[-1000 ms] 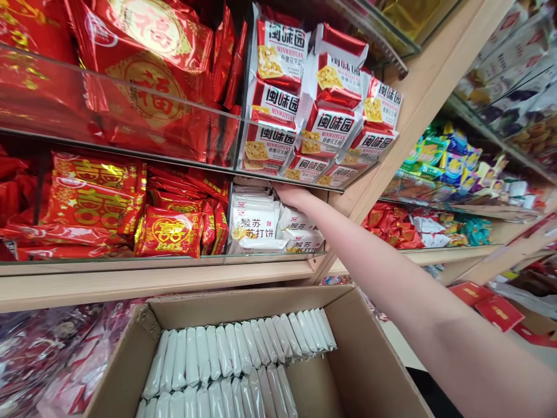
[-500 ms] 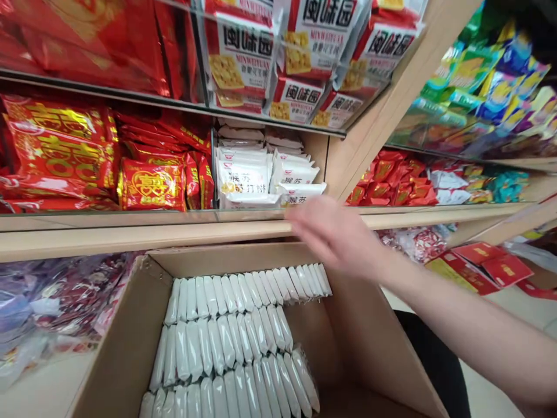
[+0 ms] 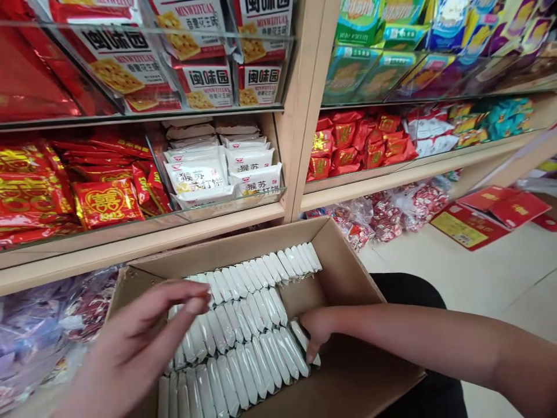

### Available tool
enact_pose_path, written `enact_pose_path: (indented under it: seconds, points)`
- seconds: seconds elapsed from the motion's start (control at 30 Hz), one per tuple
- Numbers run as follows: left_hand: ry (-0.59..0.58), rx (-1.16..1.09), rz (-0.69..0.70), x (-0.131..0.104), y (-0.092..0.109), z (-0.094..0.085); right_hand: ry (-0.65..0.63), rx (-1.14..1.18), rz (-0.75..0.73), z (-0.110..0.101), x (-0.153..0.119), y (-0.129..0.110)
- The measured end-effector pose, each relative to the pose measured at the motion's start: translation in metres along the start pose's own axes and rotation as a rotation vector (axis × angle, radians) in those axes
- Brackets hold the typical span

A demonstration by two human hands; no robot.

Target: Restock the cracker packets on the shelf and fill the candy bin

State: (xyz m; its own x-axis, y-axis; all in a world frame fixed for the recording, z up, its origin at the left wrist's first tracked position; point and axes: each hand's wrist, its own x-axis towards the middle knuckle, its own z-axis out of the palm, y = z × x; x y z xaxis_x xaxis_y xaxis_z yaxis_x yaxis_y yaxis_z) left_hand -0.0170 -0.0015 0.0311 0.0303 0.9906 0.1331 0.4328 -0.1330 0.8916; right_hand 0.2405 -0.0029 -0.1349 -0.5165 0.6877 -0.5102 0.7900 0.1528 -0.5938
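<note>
Right hand (image 3: 315, 331) is down inside the cardboard box (image 3: 348, 273), fingers curled onto the end packets of the middle row of white packets (image 3: 243, 325); I cannot tell whether the grip has closed on one. Left hand (image 3: 139, 342) hovers over the box's near-left side, fingers loosely spread, grasping nothing. The box sits just below the shelf (image 3: 174, 229). Three rows of packets stand on edge inside, with bare cardboard at the right end. On the shelf, the bin of matching white packs (image 3: 217, 171) looks well stocked, nearly to the glass above. My judgement: restocking partly done, most of the box left.
</note>
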Motion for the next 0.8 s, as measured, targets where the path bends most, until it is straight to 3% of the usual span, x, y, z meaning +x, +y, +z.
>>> enact_pose_path:
  seconds: [0.07,0.13,0.23,0.33,0.4,0.43,0.57,0.63,0.7,0.8]
  points:
    - [-0.273,0.035,0.073,0.011,-0.004,0.023,-0.008,-0.024,0.025,-0.009,-0.001,0.000]
    - [-0.388,-0.022,0.001,0.015,-0.015,0.045,0.045,-0.055,0.045,-0.027,-0.009,-0.003]
    - [-0.420,-0.058,-0.131,0.011,-0.033,0.070,0.106,-0.078,0.040,-0.066,-0.030,-0.016]
    - [-0.449,-0.091,-0.232,0.004,-0.038,0.083,0.019,0.011,-0.079,-0.100,-0.050,-0.039]
    - [-0.397,-0.151,-0.263,0.002,-0.035,0.085,0.032,0.174,-0.175,-0.108,-0.055,-0.057]
    - [-0.346,-0.175,-0.269,0.001,-0.032,0.085,0.111,0.271,-0.205,-0.106,-0.053,-0.066]
    - [-0.035,-0.247,-0.302,-0.001,-0.026,0.079,0.647,0.500,-0.155,-0.078,-0.029,-0.095]
    - [0.080,-0.304,-0.349,-0.005,-0.025,0.076,0.798,0.507,-0.122,-0.065,-0.017,-0.104]
    - [0.143,-0.331,-0.416,-0.008,-0.027,0.074,0.848,0.540,-0.149,-0.058,-0.009,-0.107]
    - [0.231,-0.368,-0.481,-0.007,-0.033,0.066,0.763,0.770,-0.185,-0.060,-0.008,-0.102]
